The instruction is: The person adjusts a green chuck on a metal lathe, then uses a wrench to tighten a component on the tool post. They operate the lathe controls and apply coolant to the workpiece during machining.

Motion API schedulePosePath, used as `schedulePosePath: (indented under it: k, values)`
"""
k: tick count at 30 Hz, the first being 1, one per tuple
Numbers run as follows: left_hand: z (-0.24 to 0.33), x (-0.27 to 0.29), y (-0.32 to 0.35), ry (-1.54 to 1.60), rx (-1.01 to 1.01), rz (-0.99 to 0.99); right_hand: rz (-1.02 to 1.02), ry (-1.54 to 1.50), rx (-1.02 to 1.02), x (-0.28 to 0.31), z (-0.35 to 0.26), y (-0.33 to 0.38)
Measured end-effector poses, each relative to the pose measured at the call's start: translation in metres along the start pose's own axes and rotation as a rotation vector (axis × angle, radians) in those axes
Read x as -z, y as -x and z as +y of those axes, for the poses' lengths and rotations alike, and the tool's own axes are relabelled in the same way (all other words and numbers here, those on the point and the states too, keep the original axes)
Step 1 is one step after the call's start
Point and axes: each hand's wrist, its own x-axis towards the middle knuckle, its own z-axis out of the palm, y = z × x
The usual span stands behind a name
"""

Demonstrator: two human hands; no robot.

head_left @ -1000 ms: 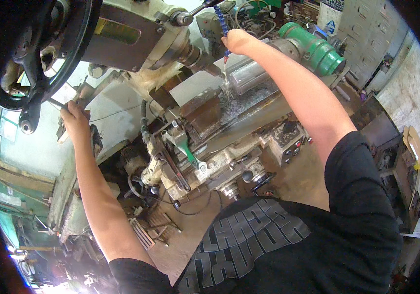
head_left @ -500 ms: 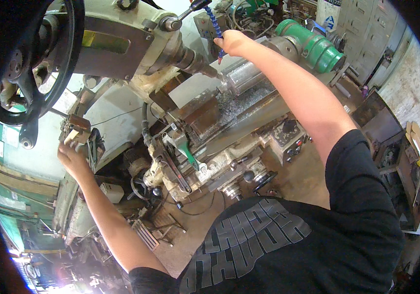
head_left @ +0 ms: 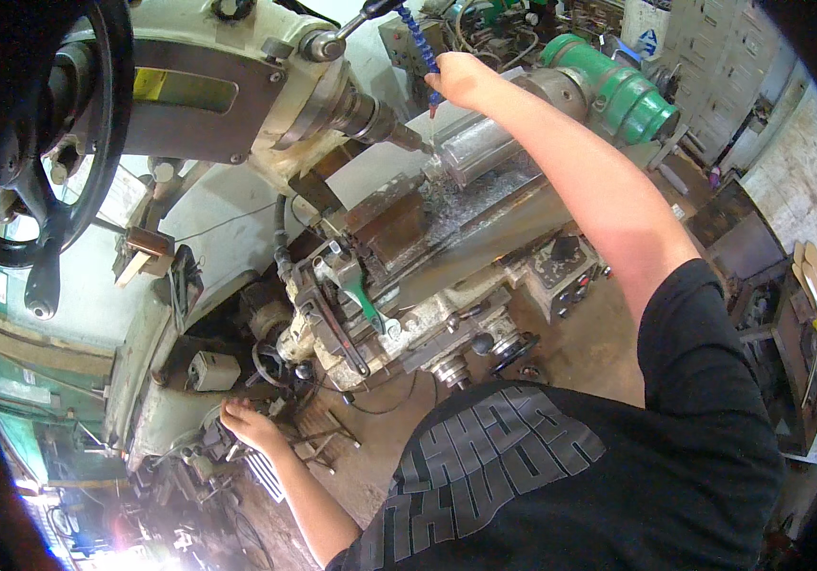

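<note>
My right hand [head_left: 466,82] is closed around a blue segmented coolant hose [head_left: 417,40] at the top centre. The hose's orange nozzle points down at the cutter [head_left: 407,139] of the milling machine, and a thin pale stream seems to run from it. Just right of the cutter lies a silver metal workpiece [head_left: 478,150], partly hidden by my right forearm. Metal chips [head_left: 466,202] cover the bed beside it. Low on the left, my left hand [head_left: 254,425] is empty, its fingers loosely bent and apart, below a pale box [head_left: 213,371] on the machine.
A large black handwheel [head_left: 109,143] stands at the upper left, with a small switch box [head_left: 147,249] hanging near it. A green-handled wrench [head_left: 361,297] rests on the machine table. Handles and a smaller handwheel [head_left: 515,350] jut toward me. A green cylindrical unit [head_left: 608,90] sits at the far right.
My left hand has left the small hanging switch box and dropped down and to the right. My right hand stays on the hose, and a stream now shows below the nozzle.
</note>
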Motion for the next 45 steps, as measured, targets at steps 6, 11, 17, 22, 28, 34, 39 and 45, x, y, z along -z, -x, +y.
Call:
schedulePosePath:
  k: [6, 11, 17, 22, 28, 34, 39, 45]
  values:
    - [-0.11, 0.043, 0.046, -0.443, -0.023, 0.104, -0.088, -0.068, 0.0, 0.004, 0.0, 0.002]
    - [-0.182, 0.079, 0.107, -0.661, 0.218, -0.067, -0.116, -0.157, -0.008, 0.005, 0.003, 0.005]
    - [-0.238, 0.093, 0.197, -0.876, 0.512, -0.263, -0.095, -0.214, -0.01, -0.001, 0.003, 0.006]
    - [-0.245, 0.095, 0.243, -0.909, 0.586, -0.325, -0.14, -0.194, -0.037, 0.003, 0.0, 0.007]
    - [-0.235, 0.09, 0.245, -0.892, 0.488, -0.435, 0.256, -0.005, -0.036, 0.035, -0.03, 0.021]
    - [-0.229, 0.075, 0.235, -0.847, 0.49, -0.47, 0.47, 0.128, 0.141, 0.071, -0.091, 0.006]
    - [-0.221, 0.063, 0.234, -0.792, 0.519, -0.557, 0.585, 0.017, 0.168, 0.091, -0.11, -0.013]
    - [-0.227, 0.066, 0.248, -0.79, 0.52, -0.606, 0.528, 0.085, 0.154, 0.088, -0.116, -0.022]
